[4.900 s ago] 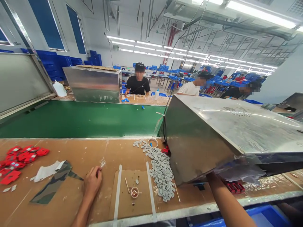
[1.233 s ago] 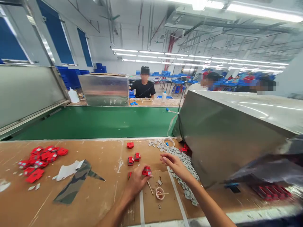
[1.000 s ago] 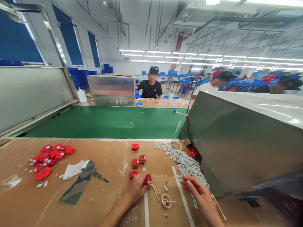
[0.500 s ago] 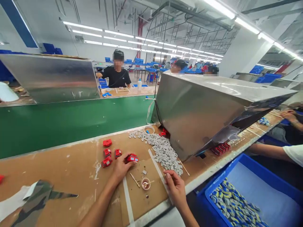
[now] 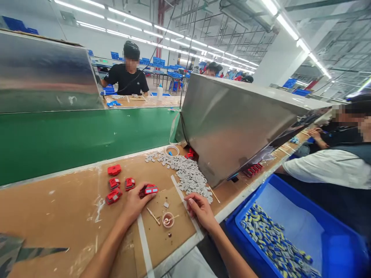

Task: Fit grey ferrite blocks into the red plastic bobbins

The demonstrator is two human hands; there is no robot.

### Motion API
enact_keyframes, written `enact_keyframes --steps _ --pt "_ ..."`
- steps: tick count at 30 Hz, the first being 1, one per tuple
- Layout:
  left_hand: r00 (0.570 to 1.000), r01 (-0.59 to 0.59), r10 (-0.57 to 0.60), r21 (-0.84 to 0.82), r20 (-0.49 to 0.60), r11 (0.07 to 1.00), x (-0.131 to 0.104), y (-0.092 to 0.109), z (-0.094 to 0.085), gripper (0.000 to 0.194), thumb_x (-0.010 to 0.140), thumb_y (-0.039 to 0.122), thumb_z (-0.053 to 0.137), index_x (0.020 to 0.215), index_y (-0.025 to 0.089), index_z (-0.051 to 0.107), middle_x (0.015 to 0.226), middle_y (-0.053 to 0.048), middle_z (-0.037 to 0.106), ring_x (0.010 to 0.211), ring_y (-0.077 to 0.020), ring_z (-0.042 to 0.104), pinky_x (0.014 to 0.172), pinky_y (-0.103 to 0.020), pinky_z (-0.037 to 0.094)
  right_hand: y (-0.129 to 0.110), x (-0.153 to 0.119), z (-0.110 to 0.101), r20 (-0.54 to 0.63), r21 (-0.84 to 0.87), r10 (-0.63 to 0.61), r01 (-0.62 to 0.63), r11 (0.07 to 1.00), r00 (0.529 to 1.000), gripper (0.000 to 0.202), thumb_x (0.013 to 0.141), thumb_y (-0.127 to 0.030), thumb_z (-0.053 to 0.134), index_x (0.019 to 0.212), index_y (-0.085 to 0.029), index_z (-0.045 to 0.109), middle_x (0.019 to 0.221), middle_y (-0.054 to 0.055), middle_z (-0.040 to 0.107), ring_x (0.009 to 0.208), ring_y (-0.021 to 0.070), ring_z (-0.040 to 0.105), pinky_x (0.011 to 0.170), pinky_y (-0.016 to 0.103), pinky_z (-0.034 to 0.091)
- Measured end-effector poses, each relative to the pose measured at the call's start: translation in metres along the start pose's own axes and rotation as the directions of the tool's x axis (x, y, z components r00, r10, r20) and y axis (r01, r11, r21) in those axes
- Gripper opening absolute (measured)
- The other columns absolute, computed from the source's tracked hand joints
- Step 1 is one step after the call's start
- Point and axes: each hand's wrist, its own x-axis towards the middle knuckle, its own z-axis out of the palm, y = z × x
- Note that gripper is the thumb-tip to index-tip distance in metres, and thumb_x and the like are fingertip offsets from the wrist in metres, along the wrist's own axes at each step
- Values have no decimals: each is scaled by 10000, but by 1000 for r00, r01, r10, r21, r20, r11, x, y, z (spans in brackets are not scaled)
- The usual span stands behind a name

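Note:
My left hand [image 5: 137, 200] grips a red toy car [image 5: 151, 189] with pale windows, resting near the cardboard. Curled fingers close my right hand [image 5: 200, 208], which hovers just below a pile of small grey pieces [image 5: 189, 173]; whatever its fingertips hold is too small to make out. Between the hands lie one loose grey piece [image 5: 166, 205], a small cup [image 5: 168, 220] of dark liquid with a stick in it, and a wooden stick [image 5: 153, 216]. Left of my left hand sit several red cars [image 5: 114, 196].
A large metal box [image 5: 232, 127] leans over the bench at the right. Below it, a blue bin [image 5: 304, 231] holds many blue-yellow pieces. Camouflage cloth [image 5: 11, 249] lies lower left. A person [image 5: 129, 75] sits across the green belt [image 5: 58, 143]; another is at right.
The camera view has turned right and down, so the bench appears shifted left and up. My left hand still holds the red car; my right hand stays below the grey pile.

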Motion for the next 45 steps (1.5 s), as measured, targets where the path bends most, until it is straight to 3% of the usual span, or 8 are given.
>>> enact_keyframes --steps 4,6,8,12,16,31,37,45 --pt "999 51 -51 6 -16 999 -1 5 -2 395 717 498 776 966 201 703 946 -51 804 898 -267 768 848 -367 629 3 -13 -9 -116 -90 -181 171 981 977 451 932 -634 578 863 -202 686 617 10 605 486 145 554 478 271 468" --pt "998 63 -63 26 -16 998 -3 11 -3 403 735 516 765 975 199 702 955 -58 805 902 -266 772 858 -367 634 4 -21 -19 -232 -319 -414 333 887 880 300 967 -491 602 979 -208 702 806 64 694 740 205 680 691 345 578" --pt "997 74 -73 42 -20 996 -4 17 -2 409 747 526 755 982 196 703 968 -66 806 908 -264 774 864 -360 637 8 -24 -31 -236 -577 -561 350 738 793 367 964 -433 633 1256 -210 645 1184 149 696 1126 289 667 959 480 565" --pt "995 94 -90 70 -51 993 -3 20 -2 447 710 568 769 952 197 717 960 -74 806 897 -271 776 854 -348 642 23 -17 -42 -54 -836 -462 213 505 885 837 928 -587 639 1605 -210 326 1628 228 356 1502 428 355 1134 673 406" --pt "992 116 -110 86 -68 990 -1 16 -4 523 670 644 779 945 201 740 972 -81 814 915 -285 780 852 -329 644 32 -2 -36 19 -909 -334 155 386 942 808 957 -583 589 1637 -259 300 1713 182 210 1564 423 250 1199 662 340" --pt "975 182 -174 50 -136 982 7 8 -8 714 418 813 820 845 241 790 893 -66 834 886 -320 800 804 -316 669 0 41 -26 -7 -909 -163 62 412 987 775 935 -484 663 1611 -228 383 1698 196 242 1573 393 238 1239 618 307" --pt "983 131 -113 120 -143 984 8 -6 -10 625 545 753 805 904 243 769 939 -61 834 884 -309 797 786 -328 666 12 41 -25 -28 -917 -290 91 389 957 793 918 -465 682 1601 -188 389 1676 212 306 1561 384 288 1230 621 325" --pt "992 88 -83 45 -95 995 0 17 -6 465 679 581 771 940 199 724 958 -81 813 923 -296 776 871 -381 636 24 36 -27 -1 -921 -546 212 326 838 558 990 -401 559 1507 -195 515 1631 197 394 1531 381 337 1187 655 356"
